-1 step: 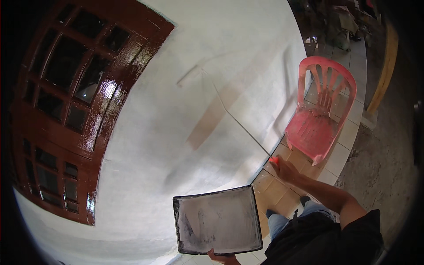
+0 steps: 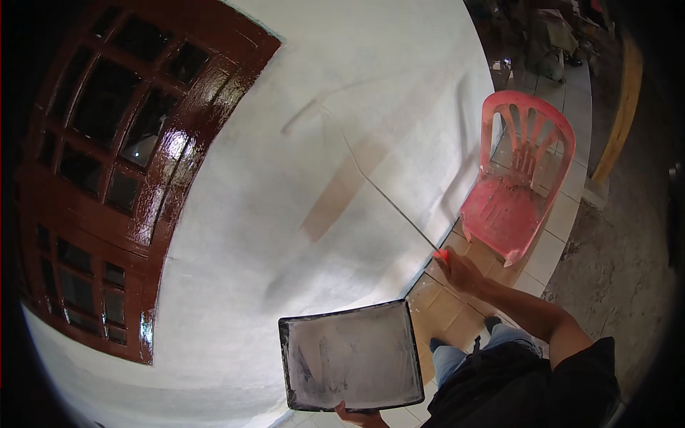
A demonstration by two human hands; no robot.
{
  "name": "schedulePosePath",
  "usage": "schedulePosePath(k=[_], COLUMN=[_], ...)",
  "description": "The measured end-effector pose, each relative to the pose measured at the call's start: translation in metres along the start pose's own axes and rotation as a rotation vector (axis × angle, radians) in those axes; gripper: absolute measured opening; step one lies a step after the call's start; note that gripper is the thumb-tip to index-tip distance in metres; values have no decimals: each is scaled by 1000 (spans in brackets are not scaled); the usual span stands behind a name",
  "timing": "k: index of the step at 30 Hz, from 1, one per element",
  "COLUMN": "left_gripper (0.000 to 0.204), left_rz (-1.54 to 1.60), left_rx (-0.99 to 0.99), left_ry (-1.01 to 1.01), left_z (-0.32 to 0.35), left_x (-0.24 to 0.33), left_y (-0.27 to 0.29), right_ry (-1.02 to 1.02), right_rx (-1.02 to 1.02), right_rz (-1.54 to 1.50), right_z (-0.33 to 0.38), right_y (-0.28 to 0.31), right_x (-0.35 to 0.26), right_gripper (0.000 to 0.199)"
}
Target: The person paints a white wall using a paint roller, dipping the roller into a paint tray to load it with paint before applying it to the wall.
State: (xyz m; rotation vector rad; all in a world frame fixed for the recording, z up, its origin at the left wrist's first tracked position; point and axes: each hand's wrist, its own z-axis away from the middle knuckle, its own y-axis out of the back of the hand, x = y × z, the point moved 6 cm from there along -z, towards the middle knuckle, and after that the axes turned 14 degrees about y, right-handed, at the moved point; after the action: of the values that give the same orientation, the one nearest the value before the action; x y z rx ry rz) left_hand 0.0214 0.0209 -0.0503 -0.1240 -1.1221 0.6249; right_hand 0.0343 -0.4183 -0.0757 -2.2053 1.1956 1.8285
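Observation:
My right hand (image 2: 460, 272) grips the orange-red end of a long thin pole (image 2: 385, 196). The pole runs up and to the left against the white wall (image 2: 285, 235), where a paint roller (image 2: 303, 120) rests on the surface. A tan bare patch (image 2: 341, 191) shows on the wall just under the pole. My left hand (image 2: 360, 416) holds up the near edge of a black-rimmed paint tray (image 2: 351, 355), which is smeared with white paint.
A glossy dark brown window frame (image 2: 128, 164) fills the wall's left side. A pink plastic chair (image 2: 517, 189) stands on the tiled floor (image 2: 457, 321) by the wall at the right. Beyond it lie rough ground and a wooden beam (image 2: 617, 107).

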Motion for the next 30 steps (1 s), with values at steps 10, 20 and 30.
schedulePosePath(k=[10,20,30], left_gripper=[64,57,69], left_rz=[-56,-196,-3], left_rx=[37,155,155], left_ry=[-43,-226,-200], left_z=[6,9,16], left_x=[1,1,1], left_y=[-4,8,13], right_ry=[40,8,19], right_rx=[7,-19,-20], right_rz=[-123,-94,-110], right_z=[-28,-27,0], right_y=[-8,-5,-33], right_x=[-14,-11,12], right_gripper=[41,40,39])
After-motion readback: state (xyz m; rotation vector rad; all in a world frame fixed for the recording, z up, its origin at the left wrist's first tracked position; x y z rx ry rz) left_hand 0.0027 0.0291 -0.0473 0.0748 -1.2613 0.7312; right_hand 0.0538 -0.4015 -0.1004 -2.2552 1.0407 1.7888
